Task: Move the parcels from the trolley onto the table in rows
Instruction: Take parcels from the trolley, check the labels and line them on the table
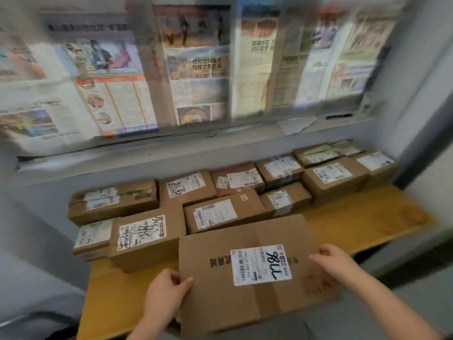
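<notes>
1. The head camera is looking forward and down from the person's head onto the table point(367, 224).
2. It is facing the newspaper-covered window point(196, 69) behind the table.
3. It is sitting close: the large parcel point(210, 293) is filling the lower frame.

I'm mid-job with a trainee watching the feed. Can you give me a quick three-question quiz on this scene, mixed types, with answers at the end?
1. True or false: the left hand and the right hand both hold the large box by its side edges.
2. Multiple choice: what covers the window behind the table? A) newspapers B) curtains C) blinds
3. Fill in: compared with the rows of parcels, the large box is ___ to the person.

Key: 1 true; 2 A; 3 nearer
</notes>
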A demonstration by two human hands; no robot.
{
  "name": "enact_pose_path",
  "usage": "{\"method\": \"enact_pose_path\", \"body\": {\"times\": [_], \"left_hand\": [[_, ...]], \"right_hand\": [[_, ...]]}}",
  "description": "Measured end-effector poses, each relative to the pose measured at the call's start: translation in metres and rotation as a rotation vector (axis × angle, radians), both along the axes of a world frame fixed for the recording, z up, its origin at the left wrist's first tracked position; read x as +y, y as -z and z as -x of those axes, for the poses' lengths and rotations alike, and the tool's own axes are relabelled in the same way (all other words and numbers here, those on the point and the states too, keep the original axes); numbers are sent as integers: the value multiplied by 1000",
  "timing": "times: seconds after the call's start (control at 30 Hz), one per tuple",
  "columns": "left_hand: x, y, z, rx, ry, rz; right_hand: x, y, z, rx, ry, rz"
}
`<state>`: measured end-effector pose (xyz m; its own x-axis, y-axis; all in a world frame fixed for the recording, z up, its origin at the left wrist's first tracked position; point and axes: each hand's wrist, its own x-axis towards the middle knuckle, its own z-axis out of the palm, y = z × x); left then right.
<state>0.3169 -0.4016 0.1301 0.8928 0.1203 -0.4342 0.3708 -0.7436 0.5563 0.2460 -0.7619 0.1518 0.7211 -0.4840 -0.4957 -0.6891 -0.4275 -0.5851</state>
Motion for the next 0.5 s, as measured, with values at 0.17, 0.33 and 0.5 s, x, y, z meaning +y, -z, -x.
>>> {"method": "enact_pose_path", "body": {"times": [0.17, 0.33, 0.5], "left_hand": [[-21, 28, -11, 71, -23, 26], [-25, 43, -20, 77, -62, 5], [-28, 50, -21, 71, -78, -1]], "right_hand": [[-11, 13, -21, -11, 3, -77], [-12, 28, -45, -16, -15, -82], [-14, 40, -54, -6, -8, -78]]}}
